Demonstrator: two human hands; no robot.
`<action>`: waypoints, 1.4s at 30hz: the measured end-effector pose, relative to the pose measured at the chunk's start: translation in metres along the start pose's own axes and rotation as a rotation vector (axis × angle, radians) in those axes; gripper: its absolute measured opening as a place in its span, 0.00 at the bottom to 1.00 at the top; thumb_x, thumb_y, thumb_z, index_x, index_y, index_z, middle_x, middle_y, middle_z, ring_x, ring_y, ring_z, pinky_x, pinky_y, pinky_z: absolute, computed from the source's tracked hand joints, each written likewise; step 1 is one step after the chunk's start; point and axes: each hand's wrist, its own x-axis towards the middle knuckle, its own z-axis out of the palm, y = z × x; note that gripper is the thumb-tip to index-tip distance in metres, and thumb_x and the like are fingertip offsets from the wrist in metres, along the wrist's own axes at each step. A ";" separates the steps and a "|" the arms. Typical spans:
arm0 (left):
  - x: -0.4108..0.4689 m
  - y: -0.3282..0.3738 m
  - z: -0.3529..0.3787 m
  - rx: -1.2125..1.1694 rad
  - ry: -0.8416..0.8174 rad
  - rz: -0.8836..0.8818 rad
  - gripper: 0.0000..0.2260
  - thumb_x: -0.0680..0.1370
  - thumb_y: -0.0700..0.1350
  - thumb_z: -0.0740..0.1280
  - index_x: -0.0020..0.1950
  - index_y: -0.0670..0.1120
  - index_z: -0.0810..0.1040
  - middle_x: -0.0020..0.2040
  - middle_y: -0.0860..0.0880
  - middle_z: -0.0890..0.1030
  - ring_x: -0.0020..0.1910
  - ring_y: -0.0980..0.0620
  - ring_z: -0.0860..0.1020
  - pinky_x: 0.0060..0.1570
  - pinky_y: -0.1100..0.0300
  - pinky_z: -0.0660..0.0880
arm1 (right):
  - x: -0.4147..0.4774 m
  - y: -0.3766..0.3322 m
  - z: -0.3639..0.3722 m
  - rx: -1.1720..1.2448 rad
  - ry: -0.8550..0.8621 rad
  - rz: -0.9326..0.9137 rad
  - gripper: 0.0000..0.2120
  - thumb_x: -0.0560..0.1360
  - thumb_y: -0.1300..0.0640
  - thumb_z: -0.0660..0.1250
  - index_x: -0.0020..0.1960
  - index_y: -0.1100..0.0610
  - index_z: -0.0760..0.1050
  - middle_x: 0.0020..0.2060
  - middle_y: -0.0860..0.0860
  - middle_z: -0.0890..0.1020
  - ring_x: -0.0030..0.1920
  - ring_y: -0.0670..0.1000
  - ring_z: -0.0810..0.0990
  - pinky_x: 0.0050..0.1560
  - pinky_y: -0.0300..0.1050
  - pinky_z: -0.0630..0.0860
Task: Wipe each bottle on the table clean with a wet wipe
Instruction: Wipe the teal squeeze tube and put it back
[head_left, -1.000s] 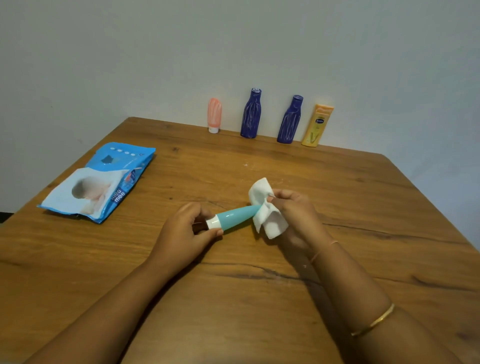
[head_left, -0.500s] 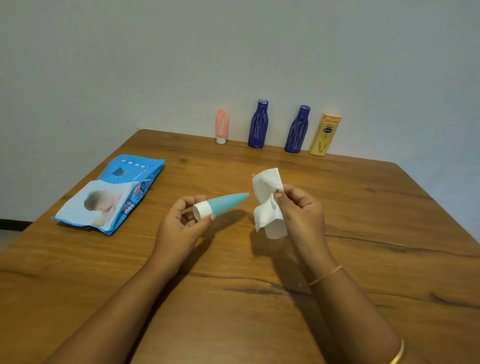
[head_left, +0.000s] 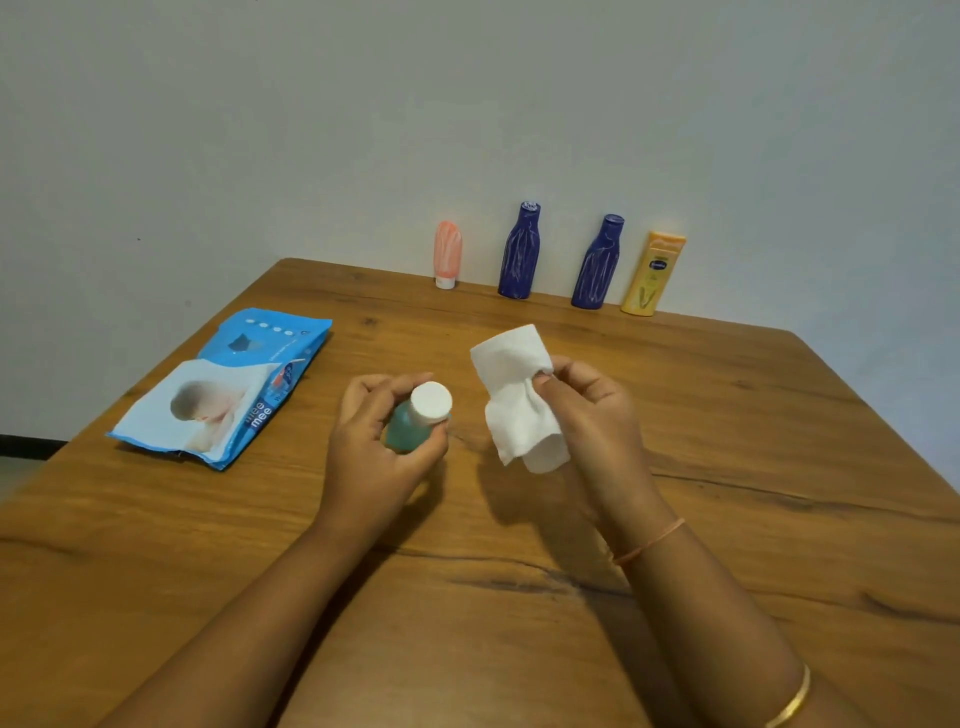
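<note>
With left hand (head_left: 374, 457) curled, grips teal tube (head_left: 404, 435) above wooden table (head_left: 156, 545), white cap (head_left: 431, 401) up toward camera; with right hand (head_left: 597, 415), pinches crumpled wet wipe (head_left: 519, 405) just beside, not touching tube.

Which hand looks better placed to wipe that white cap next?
Right. The right hand pinches the wet wipe, which hangs close beside the white cap without touching it. The left hand is busy gripping the teal bottle, so it likely just steadies it.
</note>
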 end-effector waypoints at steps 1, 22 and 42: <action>0.000 0.001 0.001 0.012 -0.007 0.011 0.22 0.67 0.40 0.75 0.55 0.60 0.75 0.55 0.52 0.71 0.56 0.63 0.71 0.53 0.70 0.70 | -0.002 0.000 0.003 -0.124 0.002 -0.129 0.08 0.76 0.63 0.63 0.47 0.51 0.78 0.44 0.48 0.81 0.42 0.44 0.78 0.39 0.37 0.76; 0.012 0.020 0.004 0.008 -0.054 -0.064 0.15 0.66 0.41 0.75 0.50 0.53 0.79 0.46 0.58 0.78 0.49 0.62 0.77 0.47 0.72 0.73 | -0.016 0.030 0.023 -0.869 0.036 -0.867 0.12 0.73 0.59 0.61 0.51 0.61 0.80 0.42 0.55 0.81 0.42 0.55 0.78 0.38 0.45 0.75; 0.026 0.019 -0.025 0.085 -0.358 -0.169 0.16 0.62 0.47 0.78 0.47 0.51 0.80 0.43 0.55 0.80 0.43 0.59 0.78 0.43 0.59 0.77 | 0.015 -0.002 -0.010 -0.505 -0.498 -0.182 0.14 0.74 0.55 0.68 0.59 0.52 0.77 0.62 0.46 0.74 0.56 0.41 0.74 0.49 0.29 0.74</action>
